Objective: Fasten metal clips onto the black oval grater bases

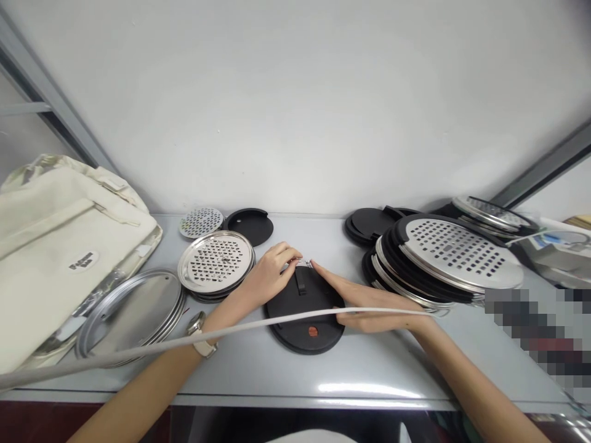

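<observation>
A round black plate (307,307) with a raised tab and a small reddish-orange spot lies flat on the grey table in front of me. My left hand (276,269), below a wristwatch, has its thumb and fingertips pinched at the plate's far edge, on something small and shiny that I cannot make out. From the right, my right hand (364,301) rests against the plate's side, one finger reaching to the same far edge and the others spread lower along the rim. A white cable crosses in front of the plate and the right hand.
Perforated metal discs (216,261) and plain metal lids (133,311) are stacked at the left, beside a cream bag (60,246). Black-rimmed perforated discs (457,252) pile up at the right. Black round pieces (252,226) lie near the wall. The white cable (161,346) spans the table.
</observation>
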{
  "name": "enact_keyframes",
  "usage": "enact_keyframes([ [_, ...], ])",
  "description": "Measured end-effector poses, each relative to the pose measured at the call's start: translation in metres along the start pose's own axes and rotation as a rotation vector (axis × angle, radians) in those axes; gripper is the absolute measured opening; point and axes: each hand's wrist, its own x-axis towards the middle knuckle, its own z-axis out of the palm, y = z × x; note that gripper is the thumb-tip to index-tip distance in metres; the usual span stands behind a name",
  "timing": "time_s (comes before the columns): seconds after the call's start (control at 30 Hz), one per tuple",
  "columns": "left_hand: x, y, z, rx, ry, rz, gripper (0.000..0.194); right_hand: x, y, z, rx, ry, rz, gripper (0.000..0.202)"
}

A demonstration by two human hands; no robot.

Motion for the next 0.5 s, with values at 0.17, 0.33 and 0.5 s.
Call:
enact_keyframes([
  [0.17, 0.001, 0.002, -0.001, -0.04, -0.024, -0.001, 0.015, 0.009, -0.001, 0.008, 0.017, 0.154, 0.019, 0.084],
  [0.33, 0.002, 0.006, -0.001, -0.062, -0.034, 0.037, 0.015, 0.027, 0.003, 0.021, 0.063, 0.446, -0.018, 0.051],
  [0.5, 0.002, 0.005, -0.002, -0.072, -0.052, 0.068, 0.016, 0.04, 0.01, 0.022, 0.058, 0.582, -0.068, 0.027],
])
